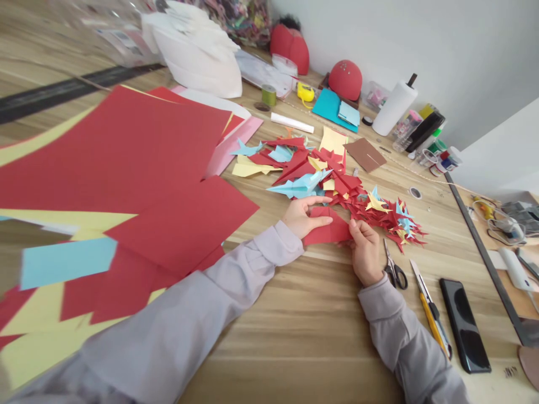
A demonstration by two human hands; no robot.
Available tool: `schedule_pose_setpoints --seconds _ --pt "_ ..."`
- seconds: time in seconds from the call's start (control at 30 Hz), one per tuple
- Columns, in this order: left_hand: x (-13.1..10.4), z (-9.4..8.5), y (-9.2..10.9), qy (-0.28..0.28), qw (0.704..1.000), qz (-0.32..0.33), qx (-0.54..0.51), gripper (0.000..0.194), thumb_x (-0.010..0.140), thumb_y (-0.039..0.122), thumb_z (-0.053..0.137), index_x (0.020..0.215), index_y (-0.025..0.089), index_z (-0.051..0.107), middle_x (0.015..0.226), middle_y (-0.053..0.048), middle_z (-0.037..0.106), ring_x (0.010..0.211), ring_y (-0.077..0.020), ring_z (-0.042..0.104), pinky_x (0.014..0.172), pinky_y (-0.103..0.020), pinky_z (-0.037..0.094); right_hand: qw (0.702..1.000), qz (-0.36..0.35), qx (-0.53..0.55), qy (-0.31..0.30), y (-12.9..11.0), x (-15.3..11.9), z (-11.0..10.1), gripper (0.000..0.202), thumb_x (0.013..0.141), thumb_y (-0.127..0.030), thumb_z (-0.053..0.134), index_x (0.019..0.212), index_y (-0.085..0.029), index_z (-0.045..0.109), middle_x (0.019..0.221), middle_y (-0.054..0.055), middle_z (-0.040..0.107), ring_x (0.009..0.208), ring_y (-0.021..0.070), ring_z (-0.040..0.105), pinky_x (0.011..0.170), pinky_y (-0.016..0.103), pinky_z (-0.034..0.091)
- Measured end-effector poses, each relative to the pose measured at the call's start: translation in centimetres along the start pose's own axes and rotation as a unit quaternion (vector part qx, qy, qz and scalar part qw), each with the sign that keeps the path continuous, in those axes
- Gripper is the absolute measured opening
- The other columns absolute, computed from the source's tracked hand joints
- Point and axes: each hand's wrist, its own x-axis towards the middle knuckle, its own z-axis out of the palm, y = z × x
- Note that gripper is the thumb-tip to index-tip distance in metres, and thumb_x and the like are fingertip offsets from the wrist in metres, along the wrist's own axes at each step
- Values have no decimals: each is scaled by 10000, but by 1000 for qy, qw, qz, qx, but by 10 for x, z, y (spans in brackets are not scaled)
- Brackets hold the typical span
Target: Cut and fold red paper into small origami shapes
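Note:
A small red sheet of paper (330,231) is held between my two hands, just above the wooden table (269,348). My left hand (306,216) pinches its left end, thumb on top and fingers behind. At the right end, my right hand (365,247) grips the edge between thumb and fingers. Directly beyond the sheet lies a pile of folded paper pieces (295,160) in red, light blue and yellow. A light blue folded paper plane (301,185) rests close to my left fingers.
Large red sheets (147,146) cover the left side. Scissors (394,268), a yellow utility knife (432,314) and a black phone (465,325) lie right of my right hand. A yellow tape measure (305,92), red domes (345,79) and bottles (396,106) stand along the wall.

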Motion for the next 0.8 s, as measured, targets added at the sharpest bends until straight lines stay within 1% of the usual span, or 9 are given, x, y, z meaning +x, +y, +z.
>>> schedule_pose_setpoints --seconds 0.07,0.27,0.37,0.47,0.57,0.67,0.8 --pt "0 0 -1 -6 1000 -4 -4 562 509 213 797 1048 122 663 747 -34 717 687 -184 667 686 -319 545 1000 -7 -10 12 2 1 -1 409 789 -533 590 594 -217 417 564 -49 422 514 107 417 496 248 409" --pt "2 1 -7 3 1000 23 12 506 535 230 776 1015 114 668 802 -47 714 725 -181 657 691 -309 534 999 -23 24 5 4 1 -1 396 794 -491 612 595 -209 418 582 -56 385 521 98 394 503 239 368" --pt "2 0 -8 -7 999 33 22 497 550 239 766 1018 107 663 810 -52 709 727 -182 650 691 -310 528 999 -31 5 18 2 1 -1 369 788 -489 614 616 -206 452 575 -63 385 523 93 376 507 231 353" --pt "1 0 -6 -25 995 58 77 472 566 220 754 1016 110 663 783 -43 694 682 -164 619 645 -287 507 998 -49 -19 15 -3 0 1 275 775 -453 633 698 -200 553 627 -52 499 588 102 448 578 232 388" --pt "-2 1 -4 -55 986 87 133 433 582 179 730 1006 118 666 728 -21 667 650 -148 588 619 -266 478 997 -67 -36 -18 -9 -1 4 205 753 -395 660 753 -194 622 709 -24 607 675 124 528 645 244 417" --pt "-5 4 -5 -72 980 103 155 431 588 153 704 1015 114 659 674 6 627 611 -128 555 597 -249 454 994 -70 -69 -43 -11 -1 5 179 745 -360 670 714 -185 647 683 -11 632 651 130 542 626 249 417" --pt "-6 6 -7 -77 983 85 140 456 597 178 697 1044 112 635 578 50 560 524 -97 495 541 -228 422 993 -80 -87 -28 -7 1 3 165 758 -349 658 735 -185 665 705 -3 654 667 138 556 639 256 423"
